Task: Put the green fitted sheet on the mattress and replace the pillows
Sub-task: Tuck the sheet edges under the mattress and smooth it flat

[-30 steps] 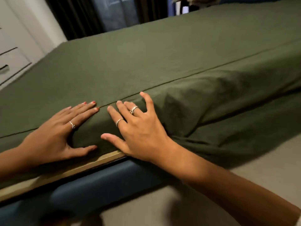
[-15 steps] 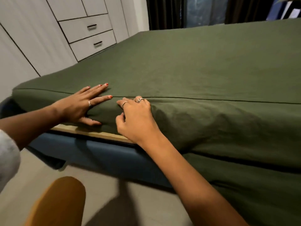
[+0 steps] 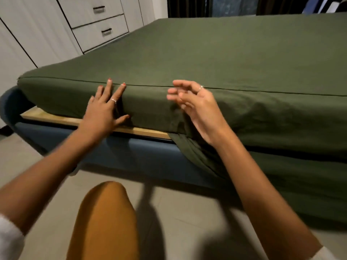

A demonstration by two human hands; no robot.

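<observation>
Knee: a bent knee (image 3: 105,218) in mustard-brown cloth fills the bottom of the view, over a pale tiled floor (image 3: 37,166).
Sleeves: white cuffs show at the lower left and lower right corners.
Left hand: the left hand (image 3: 102,109) lies flat against the near side wall of the mattress, fingers straight and spread, tips pointing up toward the top seam, thumb stretched along the lower edge; it presses the cloth and grasps nothing.
Right hand: the right hand (image 3: 197,107) is blurred, held just in front of the same side wall, fingers loosely spread and pointing left; it holds nothing, and contact with the cloth cannot be told.
Bed frame: a blue padded frame (image 3: 131,156) runs under the mattress, with a light wooden slat (image 3: 56,119) bare along its top at left.
Sheet: the green sheet (image 3: 225,59) covers the mattress top and its near side; its long seam runs left to right along the near top edge. At the left corner it is pulled snug; below the right hand a loose fold (image 3: 189,152) hangs down over the frame, and to the right the cloth drapes low and wrinkled.
Drawers: white drawers (image 3: 97,21) with dark handles stand beyond the left corner.
Curtain: a dark curtain (image 3: 185,6) hangs past the far edge.
</observation>
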